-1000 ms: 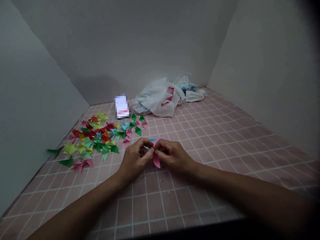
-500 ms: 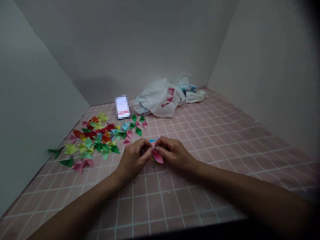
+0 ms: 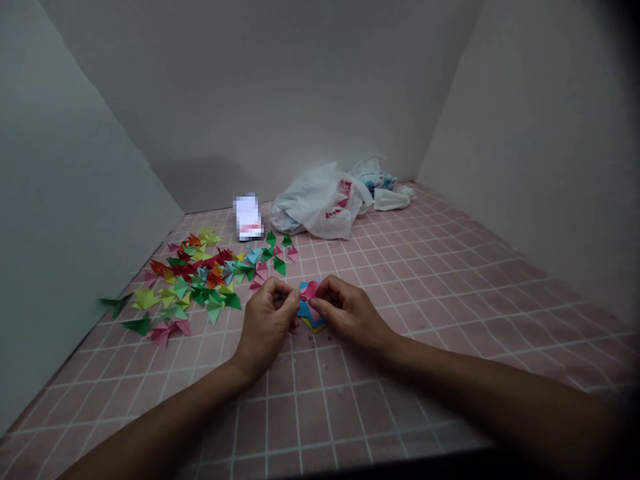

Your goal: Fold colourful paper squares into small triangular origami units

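Thumb and fingers of the left hand [image 3: 269, 319] and right hand [image 3: 351, 312] are pinched together on opposite sides of a small, curled piece of bright pink paper [image 3: 309, 291], held up near the middle of a pink desk with a white grid pattern [image 3: 400, 267]. Flat blue paper [image 3: 305, 311] shows just below it between the hands, with a yellow paper corner [image 3: 318, 328] beneath. Beyond the left hand spreads a dense cluster of pointed, folded paper pieces [image 3: 185, 270] in red, orange, yellow, green, light blue and pink. Behind the cluster stands a phone with a lit, blurred-out screen [image 3: 248, 217]. To its right, near the pale gray back wall [image 3: 300, 93], sits a crumpled white plastic bag with red print [image 3: 313, 203], beside a blue-and-white package [image 3: 380, 181], its contents too unclear to tell.
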`<state>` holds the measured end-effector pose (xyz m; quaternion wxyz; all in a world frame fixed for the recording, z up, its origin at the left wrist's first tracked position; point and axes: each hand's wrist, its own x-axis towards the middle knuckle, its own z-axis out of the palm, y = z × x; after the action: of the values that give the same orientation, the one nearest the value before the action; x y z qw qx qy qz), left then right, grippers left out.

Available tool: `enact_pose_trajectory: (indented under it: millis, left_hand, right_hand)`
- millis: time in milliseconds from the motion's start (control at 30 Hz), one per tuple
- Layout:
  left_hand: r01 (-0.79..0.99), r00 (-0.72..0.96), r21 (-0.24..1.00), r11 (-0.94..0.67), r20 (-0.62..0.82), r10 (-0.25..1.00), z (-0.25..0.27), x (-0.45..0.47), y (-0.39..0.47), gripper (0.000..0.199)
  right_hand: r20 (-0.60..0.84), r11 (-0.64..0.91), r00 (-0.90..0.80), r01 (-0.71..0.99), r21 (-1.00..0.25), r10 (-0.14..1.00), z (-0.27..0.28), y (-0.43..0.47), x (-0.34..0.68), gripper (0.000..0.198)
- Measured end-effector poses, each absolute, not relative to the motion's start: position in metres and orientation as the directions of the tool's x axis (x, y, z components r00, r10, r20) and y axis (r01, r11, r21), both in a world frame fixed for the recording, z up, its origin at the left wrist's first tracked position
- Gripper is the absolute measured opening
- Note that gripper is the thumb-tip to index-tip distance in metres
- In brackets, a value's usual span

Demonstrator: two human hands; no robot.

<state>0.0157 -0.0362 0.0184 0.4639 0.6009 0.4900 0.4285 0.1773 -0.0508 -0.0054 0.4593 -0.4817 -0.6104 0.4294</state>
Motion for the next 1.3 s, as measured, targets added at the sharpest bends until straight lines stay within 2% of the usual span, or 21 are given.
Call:
enact_pose_trajectory:
  millis: [267, 533, 1067, 1300]
  left_hand:
    - [0.192, 0.16, 0.981, -0.03, -0.001, 0.987, 0.017, 0.02, -0.043, 0.02]
    - [0.173, 0.191, 0.983, 0.054, -0.087, 0.978, 0.017, 0.024, -0.048, 0.018]
    - [0.229, 0.252, 0.972, 0.047, -0.106, 0.962, 0.013, 0.027, -0.05, 0.016]
    - [0.287, 0.257, 0.958, 0.005, -0.082, 0.963, 0.013, 0.026, -0.05, 0.018]
  right_hand:
    - [0.135, 0.138, -0.052, 0.059, -0.989, 0.989, -0.006, -0.051, 0.177, 0.021]
    - [0.117, 0.117, -0.037, -0.023, -0.993, 0.992, -0.01, -0.05, 0.177, 0.013]
    - [-0.023, -0.031, -0.047, -0.162, -0.986, 0.999, -0.003, -0.047, 0.176, 0.016]
    - [-0.034, -0.041, -0.045, -0.164, -0.986, 0.998, -0.003, -0.047, 0.177, 0.013]
